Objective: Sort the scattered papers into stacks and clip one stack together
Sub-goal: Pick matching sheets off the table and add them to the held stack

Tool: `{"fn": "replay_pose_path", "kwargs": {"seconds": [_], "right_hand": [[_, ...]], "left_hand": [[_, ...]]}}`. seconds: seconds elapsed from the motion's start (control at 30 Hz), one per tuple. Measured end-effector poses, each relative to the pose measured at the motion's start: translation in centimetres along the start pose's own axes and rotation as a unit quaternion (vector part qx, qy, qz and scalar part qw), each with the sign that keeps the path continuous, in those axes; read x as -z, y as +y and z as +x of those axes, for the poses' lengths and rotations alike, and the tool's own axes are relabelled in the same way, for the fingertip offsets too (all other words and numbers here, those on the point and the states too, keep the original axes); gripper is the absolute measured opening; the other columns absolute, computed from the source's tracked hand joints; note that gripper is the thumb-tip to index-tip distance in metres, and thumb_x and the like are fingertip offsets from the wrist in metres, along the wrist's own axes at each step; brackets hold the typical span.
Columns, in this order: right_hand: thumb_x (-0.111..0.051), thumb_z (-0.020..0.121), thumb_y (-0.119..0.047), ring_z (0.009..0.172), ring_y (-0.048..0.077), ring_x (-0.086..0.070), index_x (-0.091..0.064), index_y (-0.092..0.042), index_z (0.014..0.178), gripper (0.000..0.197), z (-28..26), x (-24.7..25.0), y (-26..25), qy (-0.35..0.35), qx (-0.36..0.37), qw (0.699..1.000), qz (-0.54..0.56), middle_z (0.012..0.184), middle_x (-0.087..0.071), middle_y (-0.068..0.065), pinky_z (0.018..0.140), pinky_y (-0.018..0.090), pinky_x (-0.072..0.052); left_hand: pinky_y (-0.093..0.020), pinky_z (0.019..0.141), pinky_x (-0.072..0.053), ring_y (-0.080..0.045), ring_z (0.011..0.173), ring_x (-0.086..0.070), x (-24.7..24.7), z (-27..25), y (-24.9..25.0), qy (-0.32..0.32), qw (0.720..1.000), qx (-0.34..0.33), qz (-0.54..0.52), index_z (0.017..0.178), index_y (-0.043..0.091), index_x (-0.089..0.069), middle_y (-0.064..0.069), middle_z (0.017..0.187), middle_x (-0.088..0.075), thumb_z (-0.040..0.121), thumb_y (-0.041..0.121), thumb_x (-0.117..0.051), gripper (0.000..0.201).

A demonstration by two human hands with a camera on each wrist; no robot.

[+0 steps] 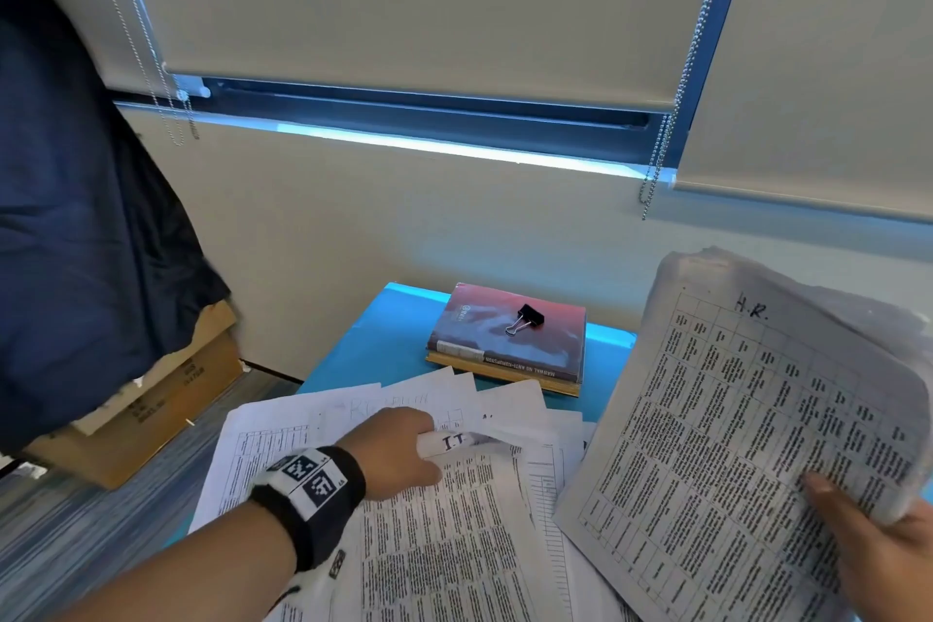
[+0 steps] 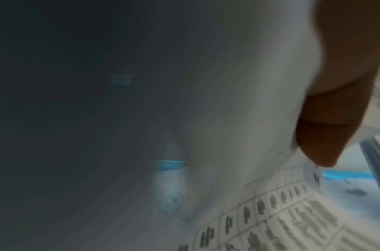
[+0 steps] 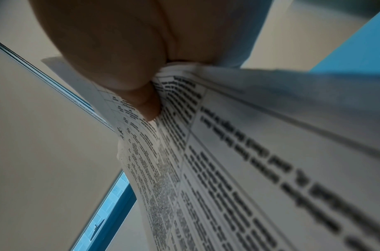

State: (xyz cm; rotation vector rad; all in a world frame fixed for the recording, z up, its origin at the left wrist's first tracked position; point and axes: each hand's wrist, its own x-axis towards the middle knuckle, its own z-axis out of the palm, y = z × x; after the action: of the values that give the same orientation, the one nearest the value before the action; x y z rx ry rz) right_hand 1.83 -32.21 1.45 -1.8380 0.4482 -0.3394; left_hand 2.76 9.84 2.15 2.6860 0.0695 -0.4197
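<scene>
Printed sheets (image 1: 313,424) lie scattered over a blue table (image 1: 383,343). My left hand (image 1: 399,450) pinches the top edge of a sheet marked "I.T." (image 1: 454,510) and curls it up; the left wrist view shows a thumb (image 2: 326,132) on that paper (image 2: 238,118). My right hand (image 1: 878,545) holds a stack marked "H.R." (image 1: 732,444) tilted up above the table's right side, thumb on the front. In the right wrist view the thumb (image 3: 120,56) presses the stack (image 3: 227,169). A black binder clip (image 1: 525,318) lies on a red book.
The red book (image 1: 510,338) rests on a second book at the table's far edge, under the window blinds. Cardboard boxes (image 1: 151,399) stand on the floor to the left, with dark cloth (image 1: 75,217) hanging above them.
</scene>
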Motion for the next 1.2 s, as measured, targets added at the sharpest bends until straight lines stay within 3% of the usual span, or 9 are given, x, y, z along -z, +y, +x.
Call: {"fn": "replay_pose_path", "kwargs": {"seconds": [0.17,0.27,0.4,0.6,0.7,0.8,0.97,1.07,1.2], "right_hand": [[-0.063,0.039,-0.094,0.076,0.032,-0.072,-0.072,-0.041,0.091,0.075,0.6,0.4,0.9,-0.030,-0.027,0.999,-0.001,0.084,-0.075,0.001,0.075,0.062,-0.057],[-0.063,0.036,-0.093,0.075,0.031,-0.071,-0.072,-0.041,0.086,0.072,-0.5,0.2,-1.0,-0.044,-0.048,0.998,-0.011,0.081,-0.075,0.004,0.081,0.059,-0.056],[-0.054,0.022,-0.099,0.073,0.030,-0.070,-0.070,-0.048,0.081,0.080,-1.4,0.0,-2.2,-0.047,-0.041,0.998,-0.033,0.079,-0.074,0.007,0.059,0.047,-0.060],[-0.051,0.020,-0.101,0.071,0.029,-0.070,-0.069,-0.054,0.076,0.076,-1.5,0.7,-2.5,-0.026,-0.033,0.998,-0.053,0.069,-0.073,0.000,0.042,0.050,-0.051],[-0.058,0.032,-0.097,0.071,0.030,-0.070,-0.070,-0.050,0.078,0.067,-1.3,0.5,-1.5,-0.011,-0.019,0.999,-0.035,0.077,-0.073,0.007,0.064,0.050,-0.061],[-0.074,0.069,-0.063,0.077,0.033,-0.070,-0.069,-0.053,0.073,0.012,-2.6,0.1,-3.0,-0.001,0.006,0.999,-0.035,0.076,-0.072,0.008,0.071,0.054,-0.060],[-0.075,0.082,-0.035,0.074,0.030,-0.068,-0.067,-0.057,0.068,0.027,-2.9,-0.7,-4.4,-0.005,0.018,0.998,-0.054,0.055,-0.067,-0.023,0.078,0.052,-0.058],[-0.075,0.083,-0.029,0.075,0.030,-0.067,-0.068,-0.053,0.069,0.029,-2.6,-0.9,-3.8,0.002,0.017,0.998,-0.055,0.068,-0.069,-0.003,0.085,0.055,-0.054],[-0.073,0.085,-0.024,0.081,0.034,-0.066,-0.063,-0.016,0.061,0.027,-1.8,-0.5,-3.8,-0.019,0.019,0.998,-0.055,0.078,-0.066,0.018,0.088,0.057,-0.052]], "left_hand": [[-0.034,0.084,-0.044,-0.019,0.095,-0.057,-0.2,0.9,-2.4,-0.004,0.994,0.043,0.100,0.100,0.022,-0.066,0.002,0.100,-0.062,0.086,0.050,-0.055,0.033],[-0.042,0.101,-0.037,-0.027,0.122,-0.048,0.2,2.7,-3.1,-0.023,0.983,0.064,0.170,0.116,0.023,-0.064,-0.005,0.132,-0.053,0.087,0.048,-0.050,0.041],[-0.051,0.113,-0.027,-0.033,0.146,-0.023,0.6,5.0,-3.9,-0.058,0.977,0.122,0.164,0.126,0.025,-0.059,-0.010,0.163,-0.017,0.079,0.045,-0.062,0.051],[-0.045,0.101,-0.039,-0.029,0.123,-0.047,-0.3,6.2,-4.3,-0.024,0.972,0.138,0.189,0.116,0.023,-0.062,-0.006,0.133,-0.049,0.076,0.047,-0.067,0.047],[-0.045,0.103,-0.036,-0.029,0.129,-0.041,-0.9,6.2,-4.3,-0.002,0.968,0.127,0.216,0.122,0.025,-0.062,-0.006,0.138,-0.045,0.077,0.049,-0.067,0.051],[-0.045,0.102,-0.037,-0.029,0.126,-0.041,-0.8,6.2,-4.1,0.019,0.968,0.105,0.228,0.119,0.027,-0.064,-0.005,0.130,-0.048,0.079,0.048,-0.065,0.045],[-0.035,0.084,-0.050,-0.027,0.102,-0.057,0.3,5.9,-3.7,0.000,0.983,0.087,0.164,0.095,0.019,-0.066,-0.007,0.112,-0.050,0.078,0.040,-0.066,0.027],[-0.036,0.088,-0.050,-0.025,0.103,-0.058,1.1,5.8,-3.6,-0.022,0.984,0.080,0.160,0.098,0.016,-0.065,-0.003,0.110,-0.057,0.080,0.038,-0.059,0.029],[-0.030,0.078,-0.043,-0.021,0.094,-0.055,3.8,4.7,-2.3,-0.038,0.987,0.012,0.153,0.083,0.017,-0.057,-0.001,0.098,-0.056,0.089,0.035,-0.059,0.019]]}}
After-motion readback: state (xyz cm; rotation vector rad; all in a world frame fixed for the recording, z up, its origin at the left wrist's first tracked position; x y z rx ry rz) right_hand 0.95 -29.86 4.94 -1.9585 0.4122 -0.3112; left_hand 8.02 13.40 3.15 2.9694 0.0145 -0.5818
